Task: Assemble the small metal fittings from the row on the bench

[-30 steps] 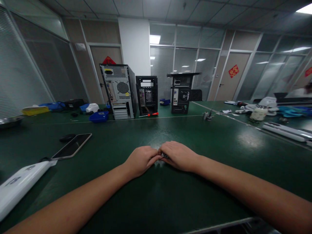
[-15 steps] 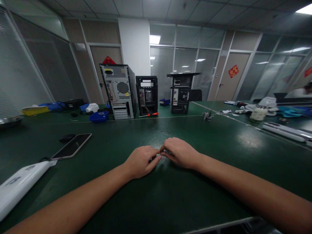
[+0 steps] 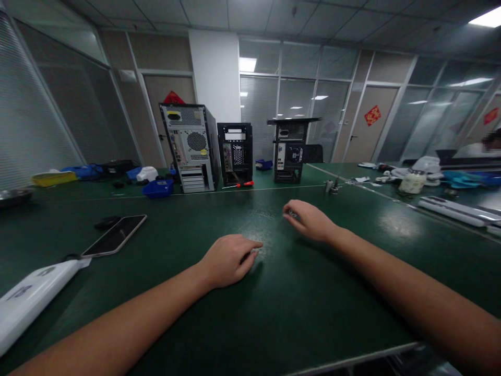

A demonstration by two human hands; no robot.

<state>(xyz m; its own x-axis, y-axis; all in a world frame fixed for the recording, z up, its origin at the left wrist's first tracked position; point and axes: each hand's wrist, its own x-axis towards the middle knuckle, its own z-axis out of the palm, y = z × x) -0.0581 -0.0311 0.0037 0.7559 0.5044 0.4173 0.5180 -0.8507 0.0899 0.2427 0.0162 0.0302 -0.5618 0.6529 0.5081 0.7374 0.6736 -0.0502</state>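
Observation:
My left hand (image 3: 229,261) rests low over the green table (image 3: 274,313), its index finger stretched forward and the thumb close below. A tiny pale glint shows between those fingertips, too small to name. To the right and farther forward, my right hand (image 3: 309,219) is raised a little above the tabletop with its fingers curled toward the thumb. Small shiny bits show inside its grip, but I cannot make out what they are. The two hands are apart.
Three computer cases (image 3: 191,146) stand at the back, with a red screwdriver (image 3: 245,184) before the middle one. A blue bin (image 3: 158,188) is left of them. A phone (image 3: 115,236) and white pack (image 3: 35,287) lie left. Small metal cylinders (image 3: 332,186) stand right.
My right hand has moved away from my left hand, forward and to the right, and lifted. The fingertips met before and are now separate. My left hand has stayed nearly in place.

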